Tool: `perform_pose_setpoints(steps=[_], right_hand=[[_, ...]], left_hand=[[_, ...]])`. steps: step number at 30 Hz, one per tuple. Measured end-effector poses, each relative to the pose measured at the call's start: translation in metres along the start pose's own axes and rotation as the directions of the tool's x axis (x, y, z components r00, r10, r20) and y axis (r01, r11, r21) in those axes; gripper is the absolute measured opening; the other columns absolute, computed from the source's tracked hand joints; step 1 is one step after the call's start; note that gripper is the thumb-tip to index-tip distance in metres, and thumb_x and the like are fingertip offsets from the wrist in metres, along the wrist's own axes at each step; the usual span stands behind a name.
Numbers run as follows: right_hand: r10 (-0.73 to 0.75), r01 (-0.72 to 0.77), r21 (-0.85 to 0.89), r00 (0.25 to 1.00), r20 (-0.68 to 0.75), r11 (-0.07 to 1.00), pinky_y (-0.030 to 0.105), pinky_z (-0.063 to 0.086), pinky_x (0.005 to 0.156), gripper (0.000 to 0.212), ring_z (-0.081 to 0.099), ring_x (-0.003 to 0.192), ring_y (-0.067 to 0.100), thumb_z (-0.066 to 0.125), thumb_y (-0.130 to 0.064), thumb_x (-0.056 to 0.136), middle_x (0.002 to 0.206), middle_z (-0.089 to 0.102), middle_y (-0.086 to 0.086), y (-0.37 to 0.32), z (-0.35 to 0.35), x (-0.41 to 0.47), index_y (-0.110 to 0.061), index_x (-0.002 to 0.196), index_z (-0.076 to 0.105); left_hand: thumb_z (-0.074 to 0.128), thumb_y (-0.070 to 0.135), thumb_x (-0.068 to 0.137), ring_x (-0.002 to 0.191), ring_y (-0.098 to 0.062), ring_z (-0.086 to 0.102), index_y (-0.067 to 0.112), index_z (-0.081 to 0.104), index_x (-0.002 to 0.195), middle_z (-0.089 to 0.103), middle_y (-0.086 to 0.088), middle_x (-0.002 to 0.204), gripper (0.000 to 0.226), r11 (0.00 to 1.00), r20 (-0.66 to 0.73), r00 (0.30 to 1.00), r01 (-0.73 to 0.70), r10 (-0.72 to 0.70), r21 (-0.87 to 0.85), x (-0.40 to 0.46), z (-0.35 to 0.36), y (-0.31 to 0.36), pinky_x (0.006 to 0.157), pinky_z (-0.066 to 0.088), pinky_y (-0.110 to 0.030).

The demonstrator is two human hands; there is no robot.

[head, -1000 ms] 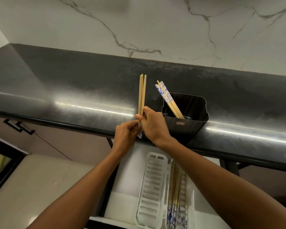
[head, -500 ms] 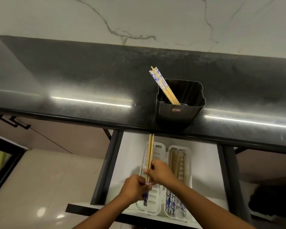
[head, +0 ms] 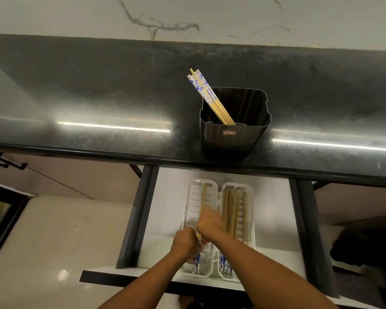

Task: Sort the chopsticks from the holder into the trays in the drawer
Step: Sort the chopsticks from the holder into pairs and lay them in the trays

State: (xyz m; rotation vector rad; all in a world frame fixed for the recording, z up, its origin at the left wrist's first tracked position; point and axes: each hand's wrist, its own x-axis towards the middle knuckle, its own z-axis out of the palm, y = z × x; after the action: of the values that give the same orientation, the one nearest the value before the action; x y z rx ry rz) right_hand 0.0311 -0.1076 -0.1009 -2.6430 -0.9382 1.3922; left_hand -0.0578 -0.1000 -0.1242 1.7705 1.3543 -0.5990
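Observation:
A black holder [head: 234,139] stands on the dark counter, with a few blue-patterned wooden chopsticks [head: 206,94] leaning out to the left. Below it the white drawer [head: 169,210] is open and holds two white slotted trays. In the left tray [head: 193,204] lies a pair of chopsticks [head: 203,197], tips pointing away. My left hand [head: 185,244] and my right hand [head: 210,225] both grip that pair over the tray. The right tray [head: 250,210] holds several chopsticks [head: 231,210].
The black counter edge [head: 98,152] overhangs the back of the drawer. Dark drawer rails [head: 138,215] run along both sides. A pale tiled floor [head: 54,241] lies to the left, and a cabinet handle [head: 7,162] sits at the far left.
Both hands carried the pair of chopsticks down from beside the holder into the drawer. The pair now lies low in the left tray.

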Motion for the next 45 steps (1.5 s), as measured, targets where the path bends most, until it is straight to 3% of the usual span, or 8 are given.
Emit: perform_pose_setpoints(steps=[3, 7, 15, 20, 26, 34, 39, 45], right_hand=[[0.005, -0.005, 0.019, 1.0, -0.014, 1.0, 0.026, 0.05, 0.068, 0.021, 0.068, 0.096, 0.024, 0.063, -0.003, 0.085, 0.109, 0.069, 0.013, 0.002, 0.007, 0.003, -0.002, 0.106, 0.062], [0.007, -0.005, 0.034, 0.999, -0.044, 0.999, 0.033, 0.055, 0.079, 0.028, 0.065, 0.1, 0.03, 0.037, -0.011, 0.099, 0.112, 0.066, 0.015, 0.006, 0.015, 0.003, 0.0, 0.111, 0.06], [-0.073, 0.071, 0.116, 0.997, 0.013, 0.991, 0.029, 0.061, 0.067, 0.004, 0.072, 0.07, 0.018, 0.058, -0.003, 0.091, 0.085, 0.07, 0.014, 0.013, -0.035, -0.015, -0.002, 0.088, 0.061], [-0.286, 0.307, 0.16, 0.947, -0.145, 0.938, 0.019, 0.051, 0.049, 0.018, 0.062, 0.052, 0.009, 0.051, -0.015, 0.095, 0.07, 0.067, 0.005, 0.019, -0.102, -0.044, -0.013, 0.082, 0.062], [-0.491, 0.615, 0.201, 0.753, -0.439, 0.763, 0.009, 0.042, 0.044, 0.017, 0.059, 0.048, -0.004, 0.055, -0.023, 0.094, 0.063, 0.062, -0.003, -0.009, -0.182, -0.088, -0.02, 0.079, 0.061], [-0.387, 0.736, 0.182, 0.53, -0.755, 0.652, 0.019, 0.054, 0.051, 0.016, 0.062, 0.051, 0.004, 0.052, -0.004, 0.087, 0.067, 0.068, 0.003, -0.053, -0.255, -0.087, -0.013, 0.082, 0.065], [-0.417, 0.675, 0.021, 0.479, -0.772, 0.737, 0.02, 0.046, 0.058, 0.018, 0.057, 0.064, 0.006, 0.054, -0.006, 0.087, 0.075, 0.062, -0.007, -0.075, -0.273, -0.067, -0.016, 0.092, 0.069], [-0.489, 0.581, -0.076, 0.6, -0.634, 0.811, 0.033, 0.056, 0.071, 0.009, 0.064, 0.078, 0.016, 0.064, -0.013, 0.085, 0.092, 0.071, 0.005, -0.091, -0.265, -0.036, -0.013, 0.093, 0.069]], left_hand=[[0.055, 0.017, 0.087, 0.105, -0.025, 0.065, 0.015, 0.048, 0.066, 0.071, -0.018, 0.105, 0.023, 0.999, -0.005, 1.0, -0.016, 0.016, 0.041, 0.002, 0.008, -0.001, 0.081, 0.054, -0.036], [0.055, 0.016, 0.09, 0.11, -0.031, 0.063, 0.002, 0.061, 0.108, 0.069, -0.015, 0.112, 0.024, 0.999, -0.044, 0.999, -0.028, 0.03, 0.026, 0.003, 0.013, 0.001, 0.089, 0.051, -0.038], [0.062, 0.002, 0.082, 0.103, -0.028, 0.066, 0.002, 0.063, 0.089, 0.07, -0.015, 0.108, 0.007, 0.965, 0.008, 0.995, -0.095, 0.096, 0.245, -0.012, -0.011, 0.002, 0.082, 0.051, -0.029], [0.059, 0.007, 0.09, 0.079, -0.022, 0.074, 0.01, 0.07, 0.093, 0.073, -0.011, 0.092, 0.011, 0.977, -0.157, 0.976, -0.171, 0.15, -0.129, -0.02, -0.067, 0.014, 0.076, 0.061, -0.034], [0.053, 0.017, 0.094, 0.06, -0.009, 0.068, 0.027, 0.06, 0.075, 0.067, 0.0, 0.073, 0.023, 0.832, -0.529, 0.783, -0.505, 0.327, -0.232, -0.049, -0.151, 0.047, 0.06, 0.059, -0.024], [0.049, 0.015, 0.085, 0.054, -0.011, 0.069, 0.023, 0.065, 0.069, 0.067, 0.003, 0.059, 0.024, 0.644, -0.789, 0.581, -0.685, 0.2, -0.341, -0.076, -0.223, 0.104, 0.057, 0.061, -0.033], [0.047, 0.016, 0.078, 0.068, -0.023, 0.072, 0.021, 0.065, 0.073, 0.07, -0.003, 0.067, 0.02, 0.604, -0.788, 0.605, -0.672, 0.114, -0.429, -0.065, -0.243, 0.128, 0.072, 0.06, -0.045], [0.047, 0.013, 0.08, 0.087, -0.031, 0.065, 0.015, 0.067, 0.079, 0.067, -0.012, 0.082, 0.021, 0.641, -0.704, 0.703, -0.588, 0.105, -0.493, -0.037, -0.251, 0.141, 0.084, 0.056, -0.048]])
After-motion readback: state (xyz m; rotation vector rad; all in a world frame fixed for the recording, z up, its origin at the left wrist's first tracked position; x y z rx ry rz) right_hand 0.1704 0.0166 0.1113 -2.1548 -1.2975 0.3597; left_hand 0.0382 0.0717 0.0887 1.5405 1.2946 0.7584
